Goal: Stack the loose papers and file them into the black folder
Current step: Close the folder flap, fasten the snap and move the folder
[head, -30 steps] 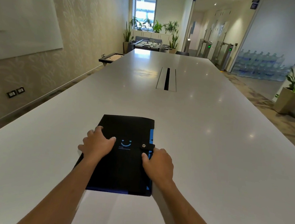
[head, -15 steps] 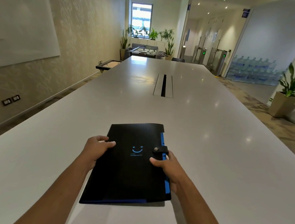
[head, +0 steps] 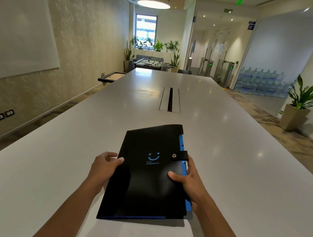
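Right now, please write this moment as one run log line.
black folder: closed, strap snapped | left hand: grips left edge | right hand: grips right edge | loose papers: none visible

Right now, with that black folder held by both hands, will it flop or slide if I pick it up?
The black folder probably stays fairly stiff: its cover looks flat between the left hand and right hand. The snap strap looks fastened, so it likely won't fall open. On the glossy table it may slide easily.

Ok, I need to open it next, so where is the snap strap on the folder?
In the head view, the snap strap wraps over the black folder's right edge, just above the right hand.
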